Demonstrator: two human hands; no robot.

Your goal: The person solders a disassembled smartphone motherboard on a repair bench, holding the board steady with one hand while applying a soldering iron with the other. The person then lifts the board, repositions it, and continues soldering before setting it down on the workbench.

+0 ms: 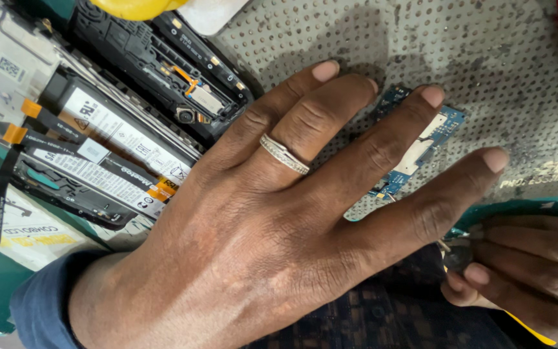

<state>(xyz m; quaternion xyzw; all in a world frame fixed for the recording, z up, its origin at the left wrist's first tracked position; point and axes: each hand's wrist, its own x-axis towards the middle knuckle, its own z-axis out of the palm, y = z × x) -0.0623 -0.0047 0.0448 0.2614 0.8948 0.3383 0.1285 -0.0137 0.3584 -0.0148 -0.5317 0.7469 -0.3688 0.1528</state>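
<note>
1. Fingers (382,139): we see the left hand's (253,220) fingers spread flat and fanned, tips pointing up and right; they pinch nothing. Two of them press down on a small blue circuit board (421,152).
2. A silver ring (283,154) sits on one of the middle fingers; a dark blue sleeve (40,304) covers the wrist at lower left.
3. The circuit board lies on a grey dotted work mat (485,58), right of centre, largely hidden under the fingers.
4. The right hand (524,271) enters at the lower right edge, fingers bunched close together around a slim tool (450,249); most of the tool is hidden, so we cannot tell its kind.
5. At upper left, well apart from the board, lies an opened phone (104,129) with its battery (121,136) and orange-tabbed flex cables exposed.
6. A second dark phone frame (156,71) lies just beside it, touching the mat's edge.
</note>
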